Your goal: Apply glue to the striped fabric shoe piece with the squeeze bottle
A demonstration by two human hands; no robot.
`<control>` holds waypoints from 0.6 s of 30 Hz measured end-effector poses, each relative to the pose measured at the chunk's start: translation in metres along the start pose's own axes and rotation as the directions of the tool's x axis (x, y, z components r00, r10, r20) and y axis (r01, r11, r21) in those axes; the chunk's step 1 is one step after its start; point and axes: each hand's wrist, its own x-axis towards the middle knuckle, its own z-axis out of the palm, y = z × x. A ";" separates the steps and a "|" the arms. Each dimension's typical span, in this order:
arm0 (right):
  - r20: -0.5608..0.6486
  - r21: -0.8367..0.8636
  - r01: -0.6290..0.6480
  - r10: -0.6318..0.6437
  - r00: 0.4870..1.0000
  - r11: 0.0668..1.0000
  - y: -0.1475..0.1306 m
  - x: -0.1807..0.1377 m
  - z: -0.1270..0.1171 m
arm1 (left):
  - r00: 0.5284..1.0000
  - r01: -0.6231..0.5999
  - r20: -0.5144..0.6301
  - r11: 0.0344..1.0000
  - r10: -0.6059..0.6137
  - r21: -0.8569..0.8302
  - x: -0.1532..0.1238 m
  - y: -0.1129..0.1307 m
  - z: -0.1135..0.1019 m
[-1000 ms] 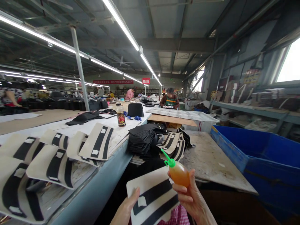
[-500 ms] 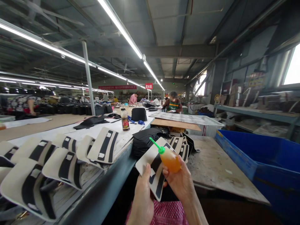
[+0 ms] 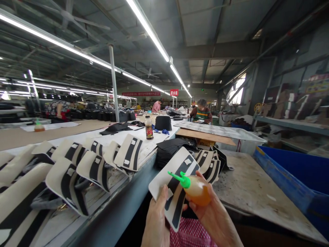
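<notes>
Here the left hand [image 3: 156, 219] is closed on the lower edge of a cream panel [image 3: 174, 187] with black stripes, thumb on its face, holding it tilted up. The right hand [image 3: 213, 216] is wrapped around an orange squeeze bottle [image 3: 196, 192], its green nozzle [image 3: 177, 177] pointing left over the panel. Both hang between the long bench [image 3: 123, 206] and the grey table [image 3: 257, 192], just beside each other.
</notes>
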 end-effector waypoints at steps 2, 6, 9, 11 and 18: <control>0.000 -0.109 0.085 -0.085 0.996 0.990 -0.001 -0.008 0.003 | 1.000 0.016 -0.012 1.000 -0.016 -0.018 -0.006 0.000 0.001; -0.057 -0.218 0.113 -0.128 0.990 0.969 -0.005 -0.020 0.003 | 0.995 0.080 -0.049 0.996 -0.082 -0.036 -0.015 -0.005 0.000; -0.051 -0.147 0.066 -0.074 0.996 0.987 -0.007 -0.024 0.002 | 0.990 0.122 -0.061 0.992 -0.123 -0.025 -0.014 -0.008 -0.003; -0.054 -0.113 0.054 -0.060 0.997 0.992 -0.009 -0.027 0.005 | 0.991 0.123 -0.057 0.992 -0.122 0.010 -0.011 -0.009 -0.006; -0.145 -0.580 0.302 -0.460 0.876 0.757 -0.017 -0.062 0.030 | 0.976 0.217 0.016 0.976 -0.217 -0.025 -0.012 -0.021 -0.016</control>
